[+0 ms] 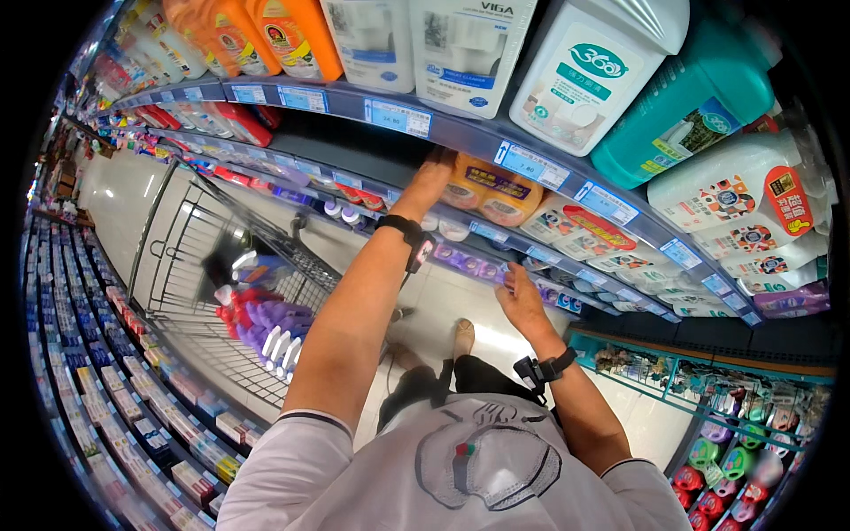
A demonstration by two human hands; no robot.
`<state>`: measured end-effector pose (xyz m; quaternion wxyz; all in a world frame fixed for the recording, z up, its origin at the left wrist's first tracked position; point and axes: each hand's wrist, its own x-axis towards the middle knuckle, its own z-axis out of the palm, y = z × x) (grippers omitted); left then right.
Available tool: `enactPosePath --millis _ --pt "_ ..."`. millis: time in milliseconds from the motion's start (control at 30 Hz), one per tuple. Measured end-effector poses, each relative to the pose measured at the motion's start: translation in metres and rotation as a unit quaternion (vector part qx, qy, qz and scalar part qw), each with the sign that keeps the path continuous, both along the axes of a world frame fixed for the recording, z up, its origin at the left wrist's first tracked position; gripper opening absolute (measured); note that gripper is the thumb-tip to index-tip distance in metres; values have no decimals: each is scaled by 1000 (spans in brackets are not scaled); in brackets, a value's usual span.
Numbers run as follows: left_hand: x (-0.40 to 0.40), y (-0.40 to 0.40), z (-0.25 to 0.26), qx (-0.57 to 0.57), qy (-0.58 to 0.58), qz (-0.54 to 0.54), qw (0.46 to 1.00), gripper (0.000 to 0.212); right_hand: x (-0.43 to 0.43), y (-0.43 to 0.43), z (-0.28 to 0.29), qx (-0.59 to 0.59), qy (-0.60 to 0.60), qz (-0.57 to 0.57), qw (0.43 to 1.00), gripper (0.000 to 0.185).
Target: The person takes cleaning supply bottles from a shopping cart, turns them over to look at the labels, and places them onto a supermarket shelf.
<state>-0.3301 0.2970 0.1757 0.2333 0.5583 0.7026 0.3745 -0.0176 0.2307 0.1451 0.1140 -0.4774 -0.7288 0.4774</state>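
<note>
My left hand (431,179) reaches into the second shelf and lies against the left side of an orange-yellow multipack of bottles (502,192); its fingertips are partly hidden below the upper shelf's edge, so its grip does not show clearly. To the left of that hand is a bare dark stretch of shelf (332,149). My right hand (521,295) hangs lower, in front of the lower shelves, with its fingers partly curled and nothing seen in it. White multipacks with a red label (584,229) stand right of the orange-yellow pack. Both wrists wear black bands with small devices.
A wire shopping cart (159,265) holding purple and red bottles stands at the left. Above, the upper shelf carries a white bottle (591,73), a teal bottle (690,99) and orange bottles (299,40). Shelves of small boxes (153,411) curve along the far left. Price tags line the shelf edges.
</note>
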Motion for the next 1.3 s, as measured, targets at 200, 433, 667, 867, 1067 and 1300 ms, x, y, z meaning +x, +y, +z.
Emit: enactPosePath --millis 200,433,667,867,1067,1300 --pt "9 -26 24 -17 -217 100 971 68 -10 -4 -2 -10 6 18 1000 62" --pt "15 -150 -2 27 -201 170 964 74 -45 -19 -6 -80 -49 151 984 59" --pt "44 -337 -24 -163 -105 205 959 73 -119 -82 -26 -126 -113 318 933 61" --pt "78 -440 -79 -285 -40 198 937 76 -164 -134 -80 -122 -141 395 899 63" --pt "93 -487 -120 -406 -21 122 905 51 -178 -165 -82 -3 -113 426 898 47" --pt "65 -503 -133 -393 -35 58 917 41 -188 -173 -102 70 -104 416 901 45"
